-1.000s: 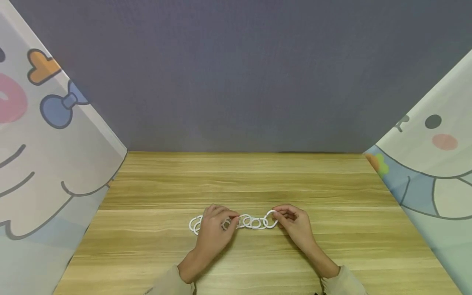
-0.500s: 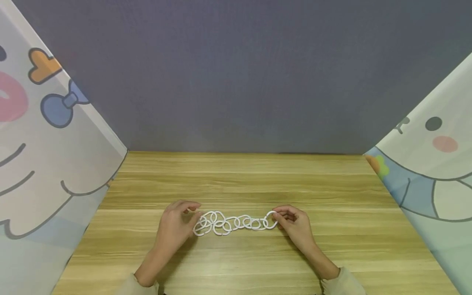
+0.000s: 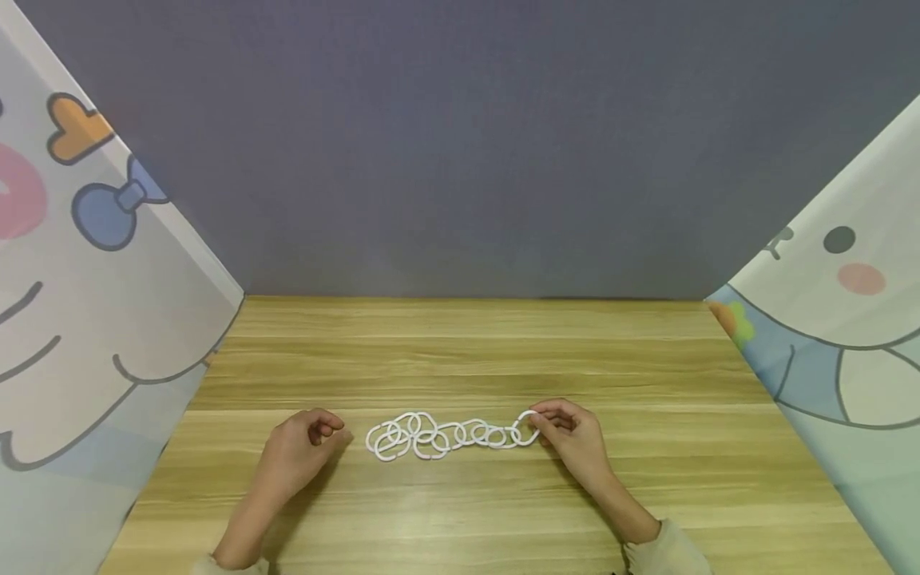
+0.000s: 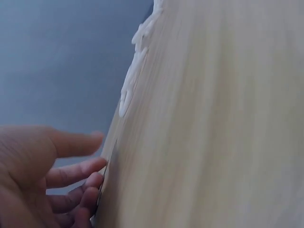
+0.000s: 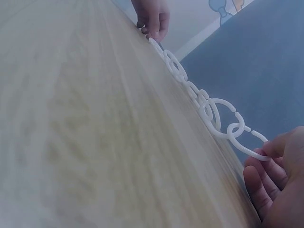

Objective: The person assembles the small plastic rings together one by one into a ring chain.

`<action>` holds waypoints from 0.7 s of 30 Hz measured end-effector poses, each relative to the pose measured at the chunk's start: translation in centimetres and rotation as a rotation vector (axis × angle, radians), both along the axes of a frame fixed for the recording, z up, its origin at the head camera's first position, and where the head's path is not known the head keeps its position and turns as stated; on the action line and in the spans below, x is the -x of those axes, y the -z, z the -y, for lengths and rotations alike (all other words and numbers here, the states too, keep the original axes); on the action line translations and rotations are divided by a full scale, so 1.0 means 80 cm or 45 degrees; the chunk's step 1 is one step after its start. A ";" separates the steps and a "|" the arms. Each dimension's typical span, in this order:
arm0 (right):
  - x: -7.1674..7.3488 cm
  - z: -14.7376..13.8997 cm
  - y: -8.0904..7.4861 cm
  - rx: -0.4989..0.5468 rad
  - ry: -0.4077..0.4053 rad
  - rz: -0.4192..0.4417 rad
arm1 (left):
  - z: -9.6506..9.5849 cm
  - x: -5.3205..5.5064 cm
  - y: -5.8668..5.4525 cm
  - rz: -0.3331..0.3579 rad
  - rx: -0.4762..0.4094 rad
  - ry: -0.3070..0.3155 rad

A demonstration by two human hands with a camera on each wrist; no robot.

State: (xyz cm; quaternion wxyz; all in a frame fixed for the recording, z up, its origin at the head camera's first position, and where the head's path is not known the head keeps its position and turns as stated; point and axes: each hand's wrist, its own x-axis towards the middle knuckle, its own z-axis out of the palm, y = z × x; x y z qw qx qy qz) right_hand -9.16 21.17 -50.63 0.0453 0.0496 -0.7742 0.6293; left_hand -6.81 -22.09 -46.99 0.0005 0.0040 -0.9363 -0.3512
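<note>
A chain of several white plastic links (image 3: 431, 437) lies across the wooden table, bunched at its left part and stretched out toward the right. My right hand (image 3: 575, 439) pinches the end link (image 5: 247, 145) between thumb and fingers; in the right wrist view that link is raised a little off the table. My left hand (image 3: 298, 451) is apart from the chain, just left of its bunched end, with nothing between its loosely bent fingers. In the left wrist view the thumb and fingers (image 4: 76, 173) are apart from each other, and the chain (image 4: 133, 71) lies beyond them.
The wooden table (image 3: 460, 343) reaches back to a grey upright panel (image 3: 460, 160). White panels with cartoon prints stand along the left side (image 3: 165, 319) and right side (image 3: 848, 319).
My left hand has let go of the chain and moved left, away from it, uncovering the bunched links. The right hand stays in place, pinching the end link.
</note>
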 end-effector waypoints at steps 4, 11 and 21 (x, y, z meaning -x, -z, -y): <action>-0.001 0.001 -0.002 0.003 0.007 0.010 | -0.004 0.001 0.004 -0.053 0.048 0.016; -0.001 0.001 -0.003 0.012 -0.007 0.005 | -0.007 0.001 0.004 -0.035 0.016 -0.003; -0.004 -0.001 -0.005 0.021 -0.012 0.001 | -0.023 0.004 0.009 -0.020 0.008 0.011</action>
